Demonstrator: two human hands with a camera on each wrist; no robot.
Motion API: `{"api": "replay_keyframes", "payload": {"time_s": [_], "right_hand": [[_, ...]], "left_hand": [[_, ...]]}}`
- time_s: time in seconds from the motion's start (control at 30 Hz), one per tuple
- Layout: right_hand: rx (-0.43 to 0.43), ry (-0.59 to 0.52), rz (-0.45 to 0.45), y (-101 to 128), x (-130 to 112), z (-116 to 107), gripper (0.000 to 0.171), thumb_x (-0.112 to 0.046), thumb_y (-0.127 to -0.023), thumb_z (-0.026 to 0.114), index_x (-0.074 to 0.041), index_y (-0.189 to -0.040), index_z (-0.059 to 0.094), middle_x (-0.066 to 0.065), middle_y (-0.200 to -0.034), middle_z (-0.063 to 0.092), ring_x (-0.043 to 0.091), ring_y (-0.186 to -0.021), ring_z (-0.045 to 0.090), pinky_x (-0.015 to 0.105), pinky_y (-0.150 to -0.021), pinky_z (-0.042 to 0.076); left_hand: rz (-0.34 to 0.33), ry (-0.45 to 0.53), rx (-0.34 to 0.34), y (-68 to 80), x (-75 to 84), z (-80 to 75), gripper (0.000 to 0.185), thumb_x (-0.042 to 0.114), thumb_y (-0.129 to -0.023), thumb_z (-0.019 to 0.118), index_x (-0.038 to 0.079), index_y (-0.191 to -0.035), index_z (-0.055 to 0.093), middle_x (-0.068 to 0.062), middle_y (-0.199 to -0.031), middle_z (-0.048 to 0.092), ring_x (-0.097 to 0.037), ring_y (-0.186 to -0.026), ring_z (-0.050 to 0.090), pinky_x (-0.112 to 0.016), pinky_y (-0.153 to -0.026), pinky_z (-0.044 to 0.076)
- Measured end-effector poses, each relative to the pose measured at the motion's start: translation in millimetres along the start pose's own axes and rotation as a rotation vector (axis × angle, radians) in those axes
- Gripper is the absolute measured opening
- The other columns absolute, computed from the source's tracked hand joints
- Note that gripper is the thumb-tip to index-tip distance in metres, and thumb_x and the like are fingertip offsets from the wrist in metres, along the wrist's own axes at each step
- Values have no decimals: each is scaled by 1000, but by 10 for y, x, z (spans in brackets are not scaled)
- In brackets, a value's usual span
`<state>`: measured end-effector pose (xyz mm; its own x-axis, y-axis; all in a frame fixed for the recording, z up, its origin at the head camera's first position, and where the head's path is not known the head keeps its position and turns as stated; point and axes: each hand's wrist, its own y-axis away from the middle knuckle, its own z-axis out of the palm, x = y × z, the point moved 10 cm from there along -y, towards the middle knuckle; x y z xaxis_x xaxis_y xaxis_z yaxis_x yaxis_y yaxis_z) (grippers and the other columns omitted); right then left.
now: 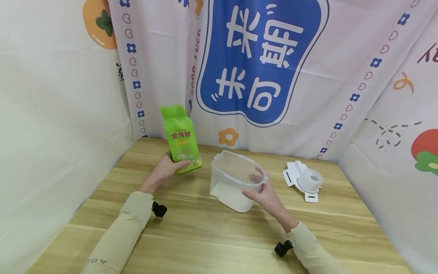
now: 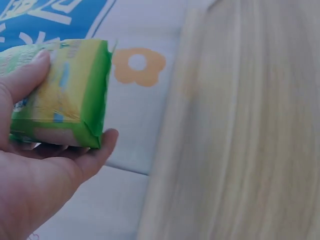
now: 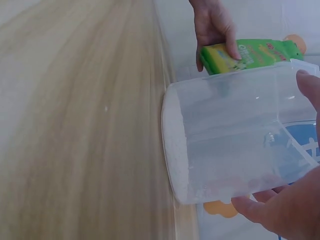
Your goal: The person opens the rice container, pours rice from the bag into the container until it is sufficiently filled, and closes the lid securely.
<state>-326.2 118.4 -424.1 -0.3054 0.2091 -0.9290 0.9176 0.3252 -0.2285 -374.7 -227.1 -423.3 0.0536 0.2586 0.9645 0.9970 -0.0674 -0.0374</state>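
Observation:
My left hand [image 1: 168,167] grips a green packaged bag [image 1: 183,140] low down, thumb across its front. The bag stands nearly upright, tilted a little, and its yellow lower end shows in the left wrist view. To its right is a lidless clear plastic container [image 1: 222,179] on the table. White contents, too fine to identify, lie in the bottom of that container. My right hand [image 1: 268,196] holds the container around its right end, thumb on the near side and fingers on the far side. In the right wrist view, the bag's lower end [image 3: 215,59] appears raised off the table.
A white lid [image 1: 292,173] with a clear cup [image 1: 310,180] on it lies on the table right of the container. The wood-grain table [image 1: 191,243] meets printed cloth [image 1: 164,68] at the back. White cloth also hangs along both sides.

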Motion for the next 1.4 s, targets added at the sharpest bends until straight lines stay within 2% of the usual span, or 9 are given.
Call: {"api": "replay_keyframes", "payload": {"time_s": [0.13, 0.23, 0.4, 0.63, 0.73, 0.87, 1.13, 1.3, 1.4], "right_hand": [[-18, -19, -17, -2, -25, -7, 94, -10, -81, 79, -15, -153, 18, 28, -144, 43, 44, -134, 44, 49, -106, 43], [-27, -25, -30, 2, -41, -8, 94, -9, -82, 79, -13, -153, 17, 30, -144, 42, 45, -133, 44, 49, -105, 44], [-30, -18, -34, 9, -38, -20, 95, -10, -82, 79, -13, -153, 17, 30, -144, 42, 46, -133, 44, 49, -105, 43], [-24, -4, -47, 29, -38, -57, 95, -8, -81, 79, -13, -154, 18, 33, -143, 41, 46, -133, 44, 51, -107, 40], [-25, 4, -55, 36, -43, -73, 95, -8, -81, 79, -12, -154, 18, 33, -143, 42, 46, -132, 45, 50, -107, 41], [-27, 8, -57, 50, -50, -95, 95, -8, -81, 79, -12, -154, 18, 31, -142, 44, 46, -132, 45, 49, -106, 42], [-25, -5, -66, 43, -44, -118, 94, -8, -81, 79, -11, -154, 19, 33, -142, 43, 46, -133, 45, 46, -106, 43], [-28, -12, -69, 46, -34, -122, 93, -7, -81, 79, -11, -154, 20, 32, -142, 44, 45, -133, 45, 48, -106, 43], [-29, -8, -74, 42, -32, -128, 93, -8, -81, 79, -9, -153, 20, 32, -141, 44, 45, -132, 46, 49, -106, 42]], "left_hand": [[20, 69, 9, 27, 129, 31, 74, 38, -82, 79, 16, -141, 40, -12, -134, 58, -21, -112, 62, -35, -95, 52], [63, 133, 15, 42, 234, 41, 74, 35, -85, 77, 15, -143, 36, -13, -134, 57, -18, -110, 63, -33, -93, 54], [115, 267, 21, 70, 364, 46, 67, 34, -89, 72, 15, -144, 38, -8, -128, 60, -15, -108, 64, -28, -91, 56], [224, 658, -16, 103, 579, 86, 49, 18, -96, 63, 13, -140, 42, -1, -121, 62, -14, -107, 66, -29, -92, 56], [288, 767, -26, 104, 672, 87, 39, 11, -99, 58, 14, -136, 47, 1, -117, 64, -14, -103, 67, -29, -89, 57], [340, 812, -31, 90, 758, 95, 34, 6, -98, 56, 13, -131, 51, 0, -113, 67, -14, -98, 68, -29, -86, 58], [363, 771, -25, 54, 872, 147, 40, 3, -96, 59, 11, -135, 49, -1, -112, 67, -15, -96, 69, -29, -83, 59], [368, 802, 58, 54, 864, 152, 46, 4, -94, 62, 13, -138, 50, 0, -109, 71, -15, -91, 71, -30, -78, 60], [393, 851, 105, 58, 867, 138, 42, 6, -94, 63, 14, -134, 54, 0, -107, 71, -15, -89, 71, -29, -76, 61]]}}
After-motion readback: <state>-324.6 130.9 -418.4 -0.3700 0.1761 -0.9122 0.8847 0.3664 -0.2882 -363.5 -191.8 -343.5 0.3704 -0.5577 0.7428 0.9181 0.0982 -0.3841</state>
